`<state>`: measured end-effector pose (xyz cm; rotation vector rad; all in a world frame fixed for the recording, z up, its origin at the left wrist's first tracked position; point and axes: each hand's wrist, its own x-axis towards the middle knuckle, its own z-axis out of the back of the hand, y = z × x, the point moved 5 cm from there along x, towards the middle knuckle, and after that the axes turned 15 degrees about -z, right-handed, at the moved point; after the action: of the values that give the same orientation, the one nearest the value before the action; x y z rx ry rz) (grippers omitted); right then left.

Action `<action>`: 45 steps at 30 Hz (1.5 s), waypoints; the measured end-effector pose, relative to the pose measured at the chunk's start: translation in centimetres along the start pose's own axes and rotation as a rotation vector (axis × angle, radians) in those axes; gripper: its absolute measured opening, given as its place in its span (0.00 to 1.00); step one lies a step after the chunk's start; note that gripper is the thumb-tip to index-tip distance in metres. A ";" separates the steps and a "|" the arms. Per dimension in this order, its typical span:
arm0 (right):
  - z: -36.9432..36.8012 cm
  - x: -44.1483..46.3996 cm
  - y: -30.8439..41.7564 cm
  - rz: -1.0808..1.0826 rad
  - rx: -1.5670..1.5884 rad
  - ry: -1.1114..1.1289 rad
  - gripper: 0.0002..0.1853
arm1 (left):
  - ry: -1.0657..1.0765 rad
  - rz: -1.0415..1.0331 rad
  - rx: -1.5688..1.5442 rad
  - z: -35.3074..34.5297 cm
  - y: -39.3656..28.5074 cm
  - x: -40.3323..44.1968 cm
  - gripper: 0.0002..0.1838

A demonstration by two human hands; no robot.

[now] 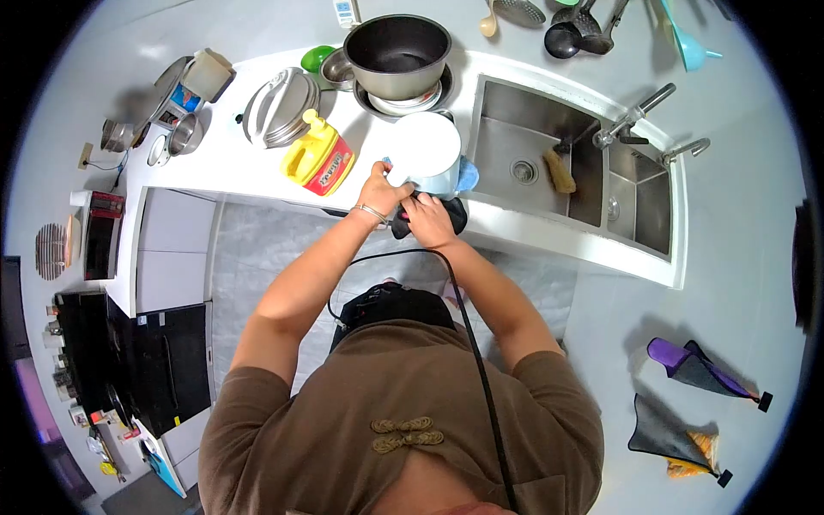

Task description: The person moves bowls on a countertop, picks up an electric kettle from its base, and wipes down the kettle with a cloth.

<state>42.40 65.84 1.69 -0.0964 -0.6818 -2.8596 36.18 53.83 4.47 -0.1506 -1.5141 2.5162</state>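
Note:
At the counter's front edge stands a pale vessel with a round white top (427,144) and what looks like a handle facing me. My left hand (384,190) is closed around that handle, its thumb toward the right. Close beside it, my right hand (430,220) bends its fingers over a soft black item (457,216) with a bit of red, just below the vessel; its exact kind is unclear. A blue cloth (467,175) shows at the vessel's right side. Left of my hands is a yellow jug-shaped bottle (319,158) with a red label.
Behind the vessel, a large dark pot (397,53) sits on stacked dishes. Stacked lids or pans (283,110) lie further left. A double steel sink (519,142) with a brown scrubber (560,172) is on the right. A black cable (468,335) hangs across my front.

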 end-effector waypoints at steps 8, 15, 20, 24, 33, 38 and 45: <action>-2.4 1.6 -1.2 -0.427 0.846 0.299 0.25 | -0.070 -0.020 0.053 0.5 -2.5 -1.0 0.36; -0.3 0.1 -0.8 -0.178 0.334 0.046 0.19 | -0.054 -0.048 0.021 0.4 -1.4 -0.2 0.36; 0.2 -0.3 0.0 0.093 -0.138 -0.153 0.16 | -0.019 -0.099 0.162 0.7 -2.8 -0.5 0.37; -2.2 -0.4 -0.4 -0.038 0.009 -0.122 0.16 | -0.001 -0.047 0.178 1.1 -3.8 -0.8 0.38; -4.0 0.1 -2.8 -0.843 1.743 0.567 0.17 | -0.023 -0.068 0.084 0.2 -1.5 0.1 0.34; 0.3 0.1 -0.4 -0.114 0.097 0.034 0.15 | 0.020 -0.026 0.081 0.6 -2.3 -0.3 0.34; -1.7 -0.7 -0.5 -0.155 -0.009 0.034 0.23 | -0.028 -0.136 0.168 0.9 -3.5 -0.7 0.33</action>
<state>42.92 65.61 -0.09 0.0034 -0.6988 -3.0043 37.14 54.47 7.93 0.0129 -1.2691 2.5307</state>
